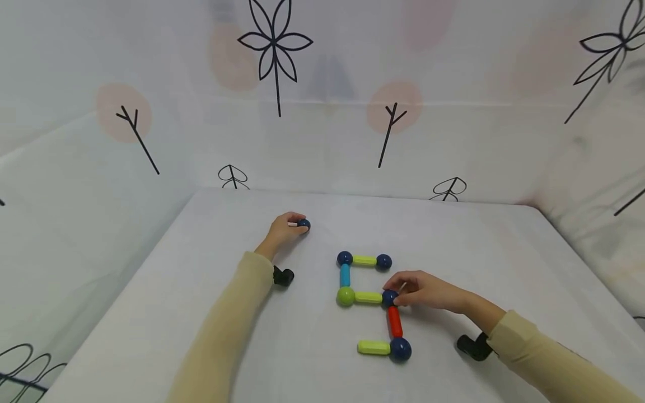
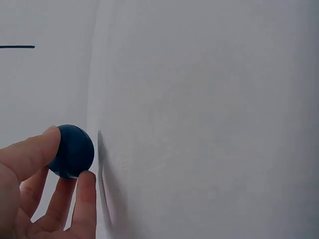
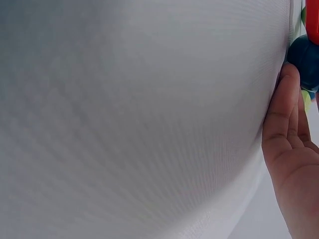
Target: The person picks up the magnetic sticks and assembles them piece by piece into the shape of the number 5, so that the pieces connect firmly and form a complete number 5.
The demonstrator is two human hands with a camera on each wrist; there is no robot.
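My left hand [image 1: 283, 232] pinches a loose dark blue ball [image 1: 304, 225] between thumb and fingers, at the far left of the table. In the left wrist view that ball [image 2: 75, 152] shows plainly, with fingertips against its sides. My right hand [image 1: 428, 290] grips the dark blue ball [image 1: 389, 298] at the middle right of a figure built of balls and rods. From this ball a yellow-green rod [image 1: 368, 298] runs left to a green ball [image 1: 346, 296], and a red rod [image 1: 395, 322] runs down to another dark blue ball [image 1: 400, 350].
A yellow-green rod [image 1: 374, 348] sticks out left at the figure's near end. At its far end, a light blue rod [image 1: 345, 275] leads up to a dark blue ball [image 1: 345, 258], then a yellow-green rod [image 1: 364, 261] and an end ball [image 1: 384, 262]. Patterned cloth surrounds the white table [image 1: 151, 330].
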